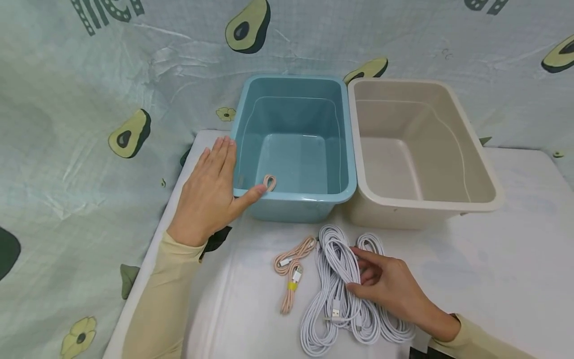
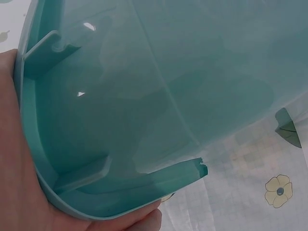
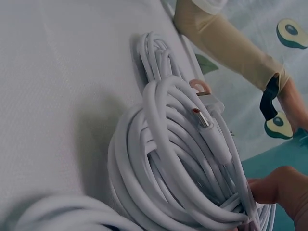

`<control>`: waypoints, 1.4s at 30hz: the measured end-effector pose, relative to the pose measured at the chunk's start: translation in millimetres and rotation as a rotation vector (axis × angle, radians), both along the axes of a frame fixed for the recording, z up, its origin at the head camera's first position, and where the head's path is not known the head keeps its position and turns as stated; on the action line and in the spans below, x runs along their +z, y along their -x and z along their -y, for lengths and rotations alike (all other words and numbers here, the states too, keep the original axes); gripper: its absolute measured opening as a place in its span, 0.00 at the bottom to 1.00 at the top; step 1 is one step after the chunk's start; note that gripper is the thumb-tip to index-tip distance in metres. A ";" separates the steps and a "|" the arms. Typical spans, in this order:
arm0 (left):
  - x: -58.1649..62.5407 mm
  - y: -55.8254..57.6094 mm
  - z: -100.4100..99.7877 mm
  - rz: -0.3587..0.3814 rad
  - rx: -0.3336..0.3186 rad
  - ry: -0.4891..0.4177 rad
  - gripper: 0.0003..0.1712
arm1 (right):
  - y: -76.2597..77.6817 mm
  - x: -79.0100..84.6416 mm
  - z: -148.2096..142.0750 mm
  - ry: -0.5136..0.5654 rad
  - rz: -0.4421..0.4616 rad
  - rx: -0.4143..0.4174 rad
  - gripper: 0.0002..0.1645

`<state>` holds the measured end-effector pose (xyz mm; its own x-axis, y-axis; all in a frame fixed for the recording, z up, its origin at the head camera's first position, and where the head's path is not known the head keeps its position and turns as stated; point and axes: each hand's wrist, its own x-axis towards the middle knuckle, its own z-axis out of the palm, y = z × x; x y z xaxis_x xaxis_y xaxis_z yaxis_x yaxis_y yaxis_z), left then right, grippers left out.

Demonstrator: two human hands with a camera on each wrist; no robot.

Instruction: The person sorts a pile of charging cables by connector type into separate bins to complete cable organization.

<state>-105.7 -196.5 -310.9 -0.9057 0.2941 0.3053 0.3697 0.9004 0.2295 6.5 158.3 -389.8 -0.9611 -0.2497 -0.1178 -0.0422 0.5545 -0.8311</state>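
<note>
My left hand point(image 1: 206, 194) rests on the front left corner of a blue plastic bin point(image 1: 298, 205), fingers straight along its side and thumb over the front rim. Inside that bin, near the front wall, shows a small loop of pink cable point(image 1: 270, 182). With thumb and fingers my right hand point(image 1: 396, 289) pinches a coiled white charging cable point(image 1: 336, 252). Its slim metal-tipped plug point(image 3: 214, 137) points up in the right wrist view. Other white coils lie under and beside the hand. To their left is a bundled pink USB cable point(image 1: 293, 264) with a yellow tie.
A beige bin point(image 1: 417, 205) stands against the right side of the blue one. Both sit toward the back of a white-covered table point(image 1: 506, 269). Behind and to the left hangs an avocado-print sheet point(image 1: 179, 75).
</note>
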 end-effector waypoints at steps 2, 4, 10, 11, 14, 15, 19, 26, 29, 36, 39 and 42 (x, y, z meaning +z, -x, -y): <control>-0.6 0.0 -0.2 0.006 0.000 0.000 0.70 | 0.6 -0.4 -1.2 0.033 0.026 0.005 0.42; -0.9 0.0 -0.2 0.009 0.001 0.002 0.70 | 1.5 -0.4 -3.2 0.065 0.044 0.016 0.42; 0.2 1.1 -0.5 0.011 0.003 0.012 0.71 | 7.6 1.7 -8.7 0.172 0.102 0.056 0.44; 0.4 1.1 -0.5 0.013 0.004 0.012 0.71 | 8.9 1.9 -9.2 0.198 0.113 0.067 0.44; 0.3 0.8 0.1 0.019 0.004 0.010 0.70 | 12.3 1.9 -10.2 0.257 0.157 0.087 0.45; 0.2 0.5 0.4 0.022 0.005 0.008 0.70 | 13.3 1.8 -10.3 0.271 0.169 0.093 0.46; -0.2 -0.5 1.3 0.027 0.009 0.002 0.70 | 17.5 1.0 -11.6 0.320 0.209 0.110 0.46; 1.4 1.2 0.7 0.042 0.010 -0.005 0.67 | 26.0 3.9 -11.9 0.388 0.183 0.198 0.47; 2.1 1.8 0.3 0.050 0.009 -0.007 0.67 | 28.9 8.4 -11.8 0.417 0.200 0.212 0.48; 2.1 1.6 0.6 0.044 0.005 -0.010 0.67 | 32.3 22.9 -11.7 0.452 0.256 0.235 0.47; 2.4 1.9 0.7 0.047 0.004 -0.010 0.66 | 31.9 30.0 -12.1 0.447 0.259 0.252 0.47; 2.7 2.0 0.4 0.053 0.003 -0.012 0.65 | 30.1 37.3 -13.8 0.419 0.256 0.265 0.47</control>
<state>-107.7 -196.9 -308.2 -0.9217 0.2875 0.2603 0.3536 0.8987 0.2595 -23.6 172.1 -352.5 -0.8130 -0.5544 -0.1780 0.0972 0.1721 -0.9803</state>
